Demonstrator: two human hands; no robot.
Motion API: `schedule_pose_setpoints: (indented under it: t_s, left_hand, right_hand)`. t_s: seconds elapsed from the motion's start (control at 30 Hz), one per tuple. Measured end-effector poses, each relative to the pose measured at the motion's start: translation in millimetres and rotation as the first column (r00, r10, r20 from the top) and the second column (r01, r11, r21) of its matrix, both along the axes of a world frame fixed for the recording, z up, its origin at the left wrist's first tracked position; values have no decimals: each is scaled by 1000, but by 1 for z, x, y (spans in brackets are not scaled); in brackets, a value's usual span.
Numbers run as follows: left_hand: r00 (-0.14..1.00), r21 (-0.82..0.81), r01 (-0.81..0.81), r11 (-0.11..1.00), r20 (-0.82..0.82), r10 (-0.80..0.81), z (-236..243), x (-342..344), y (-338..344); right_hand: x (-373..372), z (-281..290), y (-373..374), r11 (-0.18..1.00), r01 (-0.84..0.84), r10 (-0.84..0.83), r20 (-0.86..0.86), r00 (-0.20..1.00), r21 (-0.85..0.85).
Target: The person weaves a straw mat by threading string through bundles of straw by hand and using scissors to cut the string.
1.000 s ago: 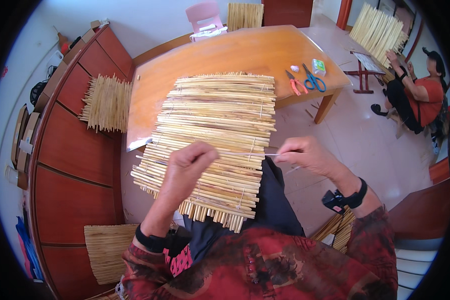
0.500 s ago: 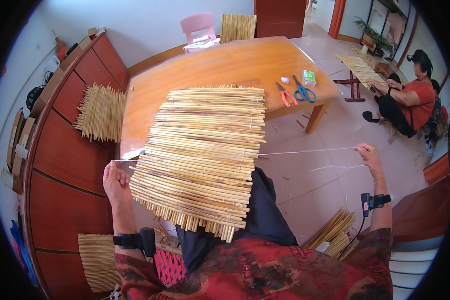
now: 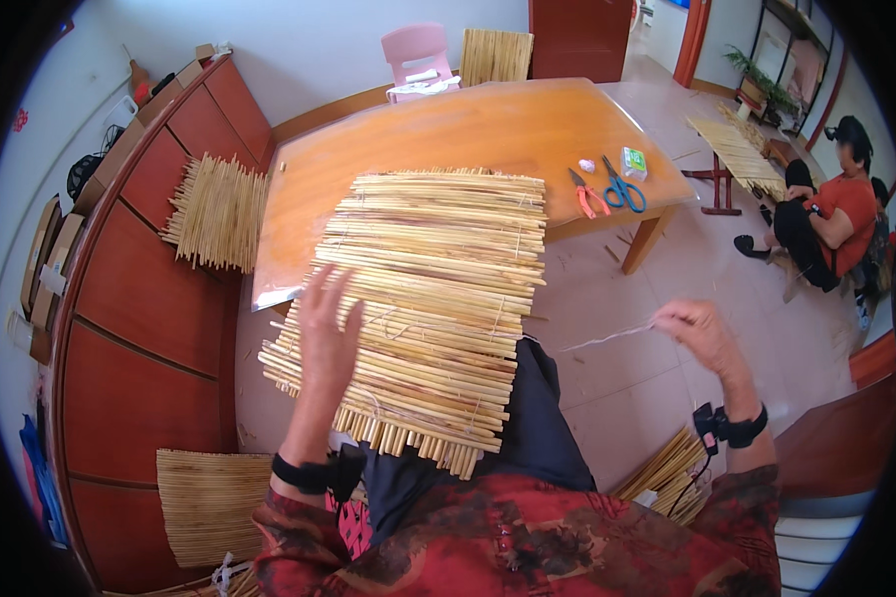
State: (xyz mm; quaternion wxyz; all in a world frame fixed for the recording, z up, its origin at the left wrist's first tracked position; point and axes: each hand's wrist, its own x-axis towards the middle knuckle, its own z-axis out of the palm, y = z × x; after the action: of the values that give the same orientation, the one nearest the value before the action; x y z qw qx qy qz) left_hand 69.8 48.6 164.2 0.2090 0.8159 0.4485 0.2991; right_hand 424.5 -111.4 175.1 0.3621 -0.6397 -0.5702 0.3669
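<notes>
A mat of pale reed sticks (image 3: 433, 249), tied across with thin string, rests on the orange table's near part and over my dark-trousered lap (image 3: 543, 418). My left hand (image 3: 324, 323) is over the mat's left part, fingers apart, holding nothing. Off the mat's right side, my right hand (image 3: 697, 328) pinches a thin white string (image 3: 607, 336), whose loose end trails leftward. A looser loop of string lies on the mat near my left hand.
The table (image 3: 388, 129) carries pliers (image 3: 589, 199), scissors (image 3: 624, 194) and a small box (image 3: 633, 164). A red cabinet (image 3: 139, 338) lines the left, with stick bundles (image 3: 214, 214) beside it. A seated person (image 3: 836, 219) is at right, near another mat (image 3: 727, 154) and wooden stand.
My left hand has let go of the string and moved right over the mat. My right hand, first stretched outward, has drawn slightly back. The other person's mat was lowered.
</notes>
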Motion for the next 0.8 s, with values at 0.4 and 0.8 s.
schedule_pose_setpoints:
  t_s: [0.4, 0.8]
  left_hand:
    - [717, -683, 696, 223, 643, -269, -9, 81, -67]
    - [870, -503, 393, 770, 474, -135, -2, 9, -44]
  right_hand:
    - [-92, 8, 13, 950, -307, 311, -69, 948, 62]
    - [-18, -13, 11, 992, -115, 106, -139, 985, -54]
